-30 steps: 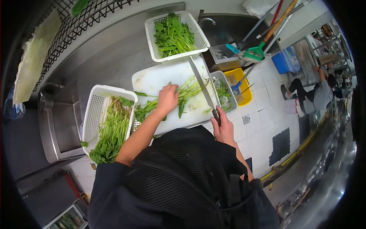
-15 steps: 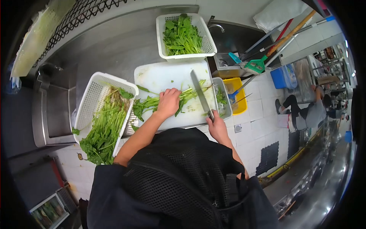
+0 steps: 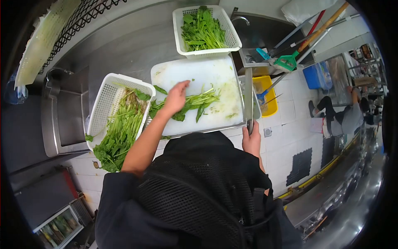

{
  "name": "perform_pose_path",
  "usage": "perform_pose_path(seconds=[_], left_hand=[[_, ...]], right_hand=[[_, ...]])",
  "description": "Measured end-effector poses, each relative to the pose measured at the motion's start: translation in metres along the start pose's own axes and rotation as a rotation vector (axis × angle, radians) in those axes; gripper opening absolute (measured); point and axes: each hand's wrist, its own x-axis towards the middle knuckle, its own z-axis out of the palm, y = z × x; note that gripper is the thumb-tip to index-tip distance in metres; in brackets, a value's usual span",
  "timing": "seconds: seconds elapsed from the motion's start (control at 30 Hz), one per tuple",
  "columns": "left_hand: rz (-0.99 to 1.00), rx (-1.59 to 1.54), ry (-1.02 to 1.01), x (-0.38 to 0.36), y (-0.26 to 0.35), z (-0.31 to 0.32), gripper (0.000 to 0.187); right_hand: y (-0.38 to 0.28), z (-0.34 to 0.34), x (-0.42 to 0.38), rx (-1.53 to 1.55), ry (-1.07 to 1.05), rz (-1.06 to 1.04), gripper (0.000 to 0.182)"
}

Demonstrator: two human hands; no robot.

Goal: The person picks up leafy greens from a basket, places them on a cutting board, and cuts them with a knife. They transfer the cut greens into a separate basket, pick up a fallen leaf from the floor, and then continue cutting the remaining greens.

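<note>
A bunch of leafy greens [image 3: 195, 103] lies across the white cutting board [image 3: 207, 74]. My left hand [image 3: 176, 96] hovers over the bunch's stem end with fingers spread, holding nothing. My right hand [image 3: 251, 139] grips the handle of a long knife [image 3: 248, 93], whose blade points away from me along the board's right edge, off the greens.
A white basket [image 3: 105, 103] of long-stemmed greens sits left of the board. Another white basket [image 3: 230, 35] with leaves stands behind it. A small bin of trimmings and a yellow bucket [image 3: 268, 97] are at the right. A sink [image 3: 66, 112] lies far left. A person crouches on the tiled floor at right.
The knife has swung from across the greens to the board's right edge. My left hand has lifted off the bunch and opened.
</note>
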Motion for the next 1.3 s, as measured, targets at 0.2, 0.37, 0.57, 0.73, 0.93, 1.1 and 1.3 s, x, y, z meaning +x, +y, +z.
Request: perform_pose_path(seconds=[0.2,0.37,0.57,0.73,0.93,1.1,1.3], left_hand=[[-0.141,0.107,-0.098,-0.002,0.016,-0.047,0.02],[-0.219,0.087,-0.107,-0.01,0.01,-0.047,0.021],[-0.198,0.182,-0.174,-0.048,0.035,-0.056,0.018],[0.013,0.559,-0.122,-0.099,0.007,-0.038,0.024],[-0.182,-0.13,-0.035,-0.074,0.059,-0.069,0.018],[-0.152,-0.564,-0.173,-0.032,0.145,-0.102,0.014],[-0.036,-0.787,-0.276,0.004,0.187,-0.096,0.015]], right_hand=[[-0.008,0.017,0.016,0.034,-0.131,-0.047,0.049],[-0.022,0.02,0.03,-0.141,-0.104,-0.11,0.055],[-0.019,0.032,0.042,-0.279,-0.155,-0.192,0.062],[-0.023,0.047,0.046,-0.383,-0.073,-0.381,0.059],[-0.038,0.068,0.054,0.101,-0.228,-0.337,0.044],[-0.089,0.067,0.072,0.606,-0.449,-0.251,0.042],[-0.139,0.042,0.079,0.356,-0.681,-0.452,0.049]])
